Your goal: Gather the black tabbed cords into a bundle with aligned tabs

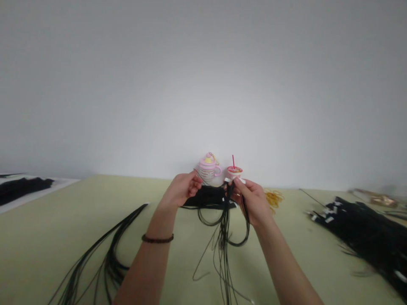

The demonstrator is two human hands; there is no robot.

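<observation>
Right hand [249, 203] pinching black cords [224, 231], lifted off table [41, 245], seemingly so strands hang free. Left hand [181, 189] curled, pinching thin strand [199, 178].

Soft, fairly bright light fills the scene, seemingly from overhead, and the pale wall [203, 84] dims to grey toward the 2 top corners. Shadows are faint and diffuse, with no hard glare on the green bench [41, 254]. A wide lens bows the bench's far edge and stretches the frame's edges. The bundle of strands [365, 237] at right smears into blur, while the left hand [181, 190], right hand [249, 203] and the black cords [224, 222] they hold stay moderately sharp.
</observation>
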